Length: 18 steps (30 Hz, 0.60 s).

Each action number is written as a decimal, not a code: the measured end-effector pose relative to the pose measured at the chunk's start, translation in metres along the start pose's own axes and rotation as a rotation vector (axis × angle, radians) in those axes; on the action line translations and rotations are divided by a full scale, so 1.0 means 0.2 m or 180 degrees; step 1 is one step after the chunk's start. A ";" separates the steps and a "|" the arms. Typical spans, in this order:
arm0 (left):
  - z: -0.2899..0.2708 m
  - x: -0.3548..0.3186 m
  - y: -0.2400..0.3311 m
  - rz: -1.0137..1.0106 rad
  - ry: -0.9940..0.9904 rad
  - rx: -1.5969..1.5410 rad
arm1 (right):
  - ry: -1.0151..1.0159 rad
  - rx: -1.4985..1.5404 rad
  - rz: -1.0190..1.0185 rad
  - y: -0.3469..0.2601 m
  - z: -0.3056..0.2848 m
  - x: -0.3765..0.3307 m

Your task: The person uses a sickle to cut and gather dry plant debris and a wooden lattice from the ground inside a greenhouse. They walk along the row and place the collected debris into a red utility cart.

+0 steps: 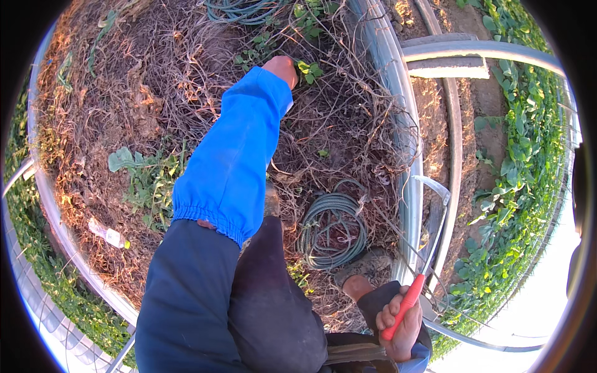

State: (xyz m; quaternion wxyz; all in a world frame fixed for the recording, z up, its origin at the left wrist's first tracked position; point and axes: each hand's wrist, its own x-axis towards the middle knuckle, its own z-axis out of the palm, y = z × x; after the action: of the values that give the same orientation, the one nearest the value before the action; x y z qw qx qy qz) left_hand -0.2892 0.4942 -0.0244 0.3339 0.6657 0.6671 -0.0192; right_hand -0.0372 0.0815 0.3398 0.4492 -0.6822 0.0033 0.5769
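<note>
My left arm, in a bright blue sleeve cover [230,149], stretches forward over dry, tangled vines. At its end my left hand [283,70] is down among the stems, beside a small green leafy plant [310,71]. Its fingers are hidden, so I cannot see whether they grip anything. Low on the right, my right hand [404,329] is closed round the red handle of a hand hoe [410,301]. The hoe's thin metal neck points away from me, and its bent blade [433,186] lies over the pale pipe.
Coiled green hose [334,231] lies near my feet, with another coil [242,11] at the far edge. A pale curved pipe [405,124] runs along the right. Beyond it are a wooden board [451,67] and leafy green plants [519,161]. A plastic bottle [109,234] lies at left.
</note>
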 end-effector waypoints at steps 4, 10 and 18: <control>0.00 0.00 0.02 0.0078 0.0158 -0.0028 | 0.0010 -0.0019 -0.0001 0.00 0.01 0.01; -0.06 -0.01 0.01 0.0604 -0.0321 0.0227 | 0.0176 -0.0037 0.0064 -0.03 0.05 0.02; -0.06 -0.05 0.07 0.0395 -0.0168 0.0154 | 0.0031 -0.0073 -0.0051 -0.01 0.02 0.03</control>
State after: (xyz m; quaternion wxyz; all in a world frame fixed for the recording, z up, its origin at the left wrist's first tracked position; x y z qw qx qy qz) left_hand -0.2831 0.4925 -0.0041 0.3358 0.7129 0.6148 -0.0320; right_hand -0.0376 0.0894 0.3371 0.4459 -0.6901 -0.0066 0.5700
